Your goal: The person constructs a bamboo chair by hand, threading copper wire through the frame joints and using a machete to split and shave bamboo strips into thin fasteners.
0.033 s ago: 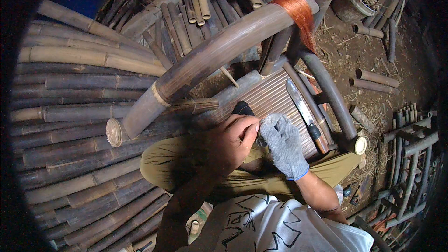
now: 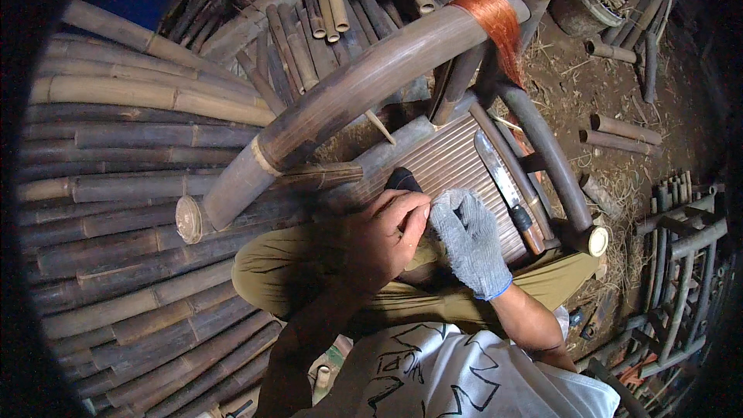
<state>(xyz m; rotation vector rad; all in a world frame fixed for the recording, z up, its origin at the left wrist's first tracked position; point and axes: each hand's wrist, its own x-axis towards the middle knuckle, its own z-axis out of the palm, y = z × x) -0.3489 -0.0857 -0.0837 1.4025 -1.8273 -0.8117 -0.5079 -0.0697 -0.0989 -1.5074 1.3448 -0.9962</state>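
My left hand, bare and closed with thumb and fingertips pressed together, is held over my lap. Close beside its fingertips is my right hand in a grey knitted glove with a blue cuff edge, its fingers curled in. Whatever the two hands pinch is too small to make out. Just beyond the left hand a dark rounded thing shows in part. A knife with a long blade and a black and wooden handle rests on the slatted bamboo panel, right of the gloved hand.
A thick bent bamboo rail arches across in front of me, with orange strands draped over its far end. Dark bamboo poles cover the left side. A bucket stands far right; a bamboo frame sits near right.
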